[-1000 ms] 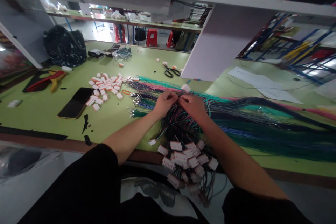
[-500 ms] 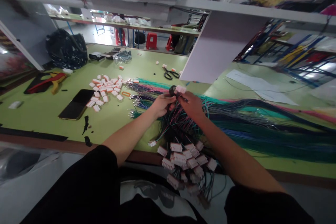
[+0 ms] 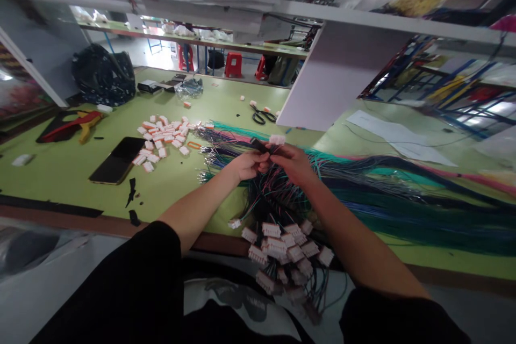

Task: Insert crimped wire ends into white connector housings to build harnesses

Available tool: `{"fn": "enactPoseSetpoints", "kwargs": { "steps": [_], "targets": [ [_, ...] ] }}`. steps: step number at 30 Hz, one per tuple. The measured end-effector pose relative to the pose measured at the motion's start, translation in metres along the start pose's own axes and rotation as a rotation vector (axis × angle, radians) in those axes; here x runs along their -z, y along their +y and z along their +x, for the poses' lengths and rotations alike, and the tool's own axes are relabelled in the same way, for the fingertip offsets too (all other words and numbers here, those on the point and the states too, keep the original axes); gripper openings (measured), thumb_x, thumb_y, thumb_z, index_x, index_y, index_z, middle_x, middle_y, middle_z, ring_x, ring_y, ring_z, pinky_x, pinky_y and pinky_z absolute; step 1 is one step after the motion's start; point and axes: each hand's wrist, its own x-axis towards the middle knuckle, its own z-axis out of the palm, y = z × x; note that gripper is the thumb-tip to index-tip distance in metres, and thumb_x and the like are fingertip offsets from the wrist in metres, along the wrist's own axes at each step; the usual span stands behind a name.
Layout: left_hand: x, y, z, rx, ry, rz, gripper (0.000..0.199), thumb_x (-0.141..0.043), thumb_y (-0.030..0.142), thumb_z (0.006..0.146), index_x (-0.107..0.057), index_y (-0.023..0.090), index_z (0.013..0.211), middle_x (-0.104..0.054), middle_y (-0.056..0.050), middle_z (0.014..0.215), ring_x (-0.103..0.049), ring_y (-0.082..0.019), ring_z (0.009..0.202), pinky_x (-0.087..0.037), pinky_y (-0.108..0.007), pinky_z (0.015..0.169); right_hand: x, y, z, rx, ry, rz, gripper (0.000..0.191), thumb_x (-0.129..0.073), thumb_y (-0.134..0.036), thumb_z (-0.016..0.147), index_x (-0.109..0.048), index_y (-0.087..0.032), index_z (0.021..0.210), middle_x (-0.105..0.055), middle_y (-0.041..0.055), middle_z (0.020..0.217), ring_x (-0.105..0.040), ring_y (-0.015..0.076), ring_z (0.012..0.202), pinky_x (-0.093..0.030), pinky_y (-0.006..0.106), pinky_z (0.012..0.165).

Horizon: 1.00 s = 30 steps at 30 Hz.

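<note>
My left hand [image 3: 250,165] and my right hand [image 3: 293,164] meet above the wires, fingertips nearly touching. Both pinch a short dark piece [image 3: 259,145], which looks like black tape or sleeve, beside a white connector [image 3: 277,140]. The connector sticks up at my right fingertips. Below my hands, a cluster of wired white connectors [image 3: 276,248] hangs over the table's front edge. Long bundles of green, blue, dark and pink wires [image 3: 374,199] run to the right. Their bare ends [image 3: 206,156] lie left of my hands.
Loose white-and-orange connectors [image 3: 165,134] lie at left beside a phone [image 3: 116,160]. Red-and-yellow pliers [image 3: 72,126] rest farther left, black scissors [image 3: 263,114] behind my hands. A white upright panel [image 3: 338,72] stands at back, and paper [image 3: 399,137] lies at right.
The dark piece now points up and to the left from my fingertips, where it looked bunched before. My right hand has turned slightly, and the connector sits a little more upright.
</note>
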Motion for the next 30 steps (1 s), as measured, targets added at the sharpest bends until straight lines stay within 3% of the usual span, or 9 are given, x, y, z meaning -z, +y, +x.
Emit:
{"fn": "enactPoseSetpoints", "kwargs": {
  "steps": [4,8,13,17,19,21,24,28,30],
  "targets": [
    [0.001,-0.006,0.002,-0.074,-0.049,-0.012,0.019,-0.066,0.004,0.07,-0.05,0.015,0.073,-0.035,0.008,0.049,-0.034,-0.003,0.039,-0.026,-0.016,0.042,-0.008,-0.005,0.001,-0.104,0.074,0.264,0.02,-0.075,-0.031,0.051,-0.067,-0.022,0.067,-0.07,-0.0005,0.082,-0.063,0.0176,0.084,-0.047,0.037,0.086],
    [0.005,-0.008,0.004,-0.206,-0.063,0.05,0.019,-0.067,0.006,0.065,-0.051,0.015,0.072,-0.039,0.007,0.048,-0.038,-0.005,0.041,-0.028,-0.018,0.044,-0.009,-0.012,0.005,-0.22,0.1,0.386,0.026,-0.076,-0.039,0.049,-0.064,-0.021,0.062,-0.067,0.0007,0.074,-0.061,0.0163,0.074,-0.05,0.034,0.075],
    [0.006,0.004,-0.002,-0.296,-0.093,0.388,0.009,-0.063,0.015,0.064,-0.054,0.014,0.067,-0.05,0.003,0.055,-0.045,-0.008,0.047,-0.03,-0.022,0.048,0.007,-0.013,0.004,-0.238,0.152,0.101,0.029,-0.075,-0.043,0.052,-0.063,-0.019,0.063,-0.061,-0.0015,0.063,-0.056,0.0147,0.062,-0.046,0.031,0.064],
    [-0.007,0.0,-0.007,-0.51,0.174,0.743,0.018,-0.066,0.009,0.059,-0.05,0.016,0.066,-0.048,0.006,0.057,-0.042,-0.007,0.055,-0.033,-0.022,0.057,0.012,-0.017,-0.003,-0.015,0.172,-0.313,0.022,-0.069,-0.04,0.061,-0.064,-0.019,0.064,-0.063,0.0002,0.069,-0.059,0.0177,0.073,-0.045,0.033,0.072],
    [-0.014,-0.008,-0.008,-0.615,0.328,0.85,0.019,-0.062,0.002,0.058,-0.049,0.016,0.062,-0.047,0.007,0.057,-0.042,-0.008,0.058,-0.033,-0.022,0.06,0.009,-0.023,-0.007,-0.027,0.127,-0.412,0.02,-0.067,-0.038,0.064,-0.065,-0.019,0.07,-0.065,0.0016,0.072,-0.06,0.0185,0.073,-0.045,0.033,0.071],
    [-0.019,-0.014,-0.009,-0.656,0.381,0.813,0.019,-0.057,0.0,0.06,-0.05,0.016,0.064,-0.048,0.006,0.059,-0.044,-0.009,0.059,-0.035,-0.022,0.061,0.006,-0.029,-0.011,-0.047,0.126,-0.478,0.018,-0.065,-0.035,0.066,-0.064,-0.019,0.072,-0.067,0.0024,0.073,-0.061,0.0187,0.071,-0.045,0.032,0.07],
    [-0.02,-0.011,-0.01,-0.541,0.289,0.536,0.014,-0.061,0.009,0.065,-0.052,0.016,0.074,-0.053,0.003,0.064,-0.049,-0.009,0.058,-0.038,-0.022,0.058,0.003,-0.035,-0.013,-0.029,0.202,-0.562,0.014,-0.061,-0.033,0.069,-0.061,-0.019,0.069,-0.067,0.0031,0.072,-0.06,0.0188,0.071,-0.044,0.032,0.07],
    [-0.014,0.001,-0.009,-0.109,0.034,0.338,0.029,-0.057,0.044,0.075,-0.054,0.015,0.072,-0.052,0.0,0.057,-0.047,-0.011,0.047,-0.033,-0.024,0.046,0.0,-0.032,-0.015,-0.037,0.17,-0.537,0.014,-0.061,-0.033,0.066,-0.059,-0.019,0.064,-0.065,0.0015,0.067,-0.058,0.0175,0.065,-0.043,0.031,0.068],
    [-0.011,0.001,-0.009,-0.09,0.029,0.343,0.034,-0.06,0.049,0.071,-0.054,0.016,0.072,-0.05,0.001,0.054,-0.044,-0.01,0.046,-0.032,-0.024,0.045,-0.002,-0.027,-0.013,-0.087,0.205,-0.429,0.017,-0.062,-0.034,0.064,-0.058,-0.019,0.061,-0.062,0.0005,0.061,-0.056,0.0164,0.061,-0.043,0.031,0.065]
  ]
}}
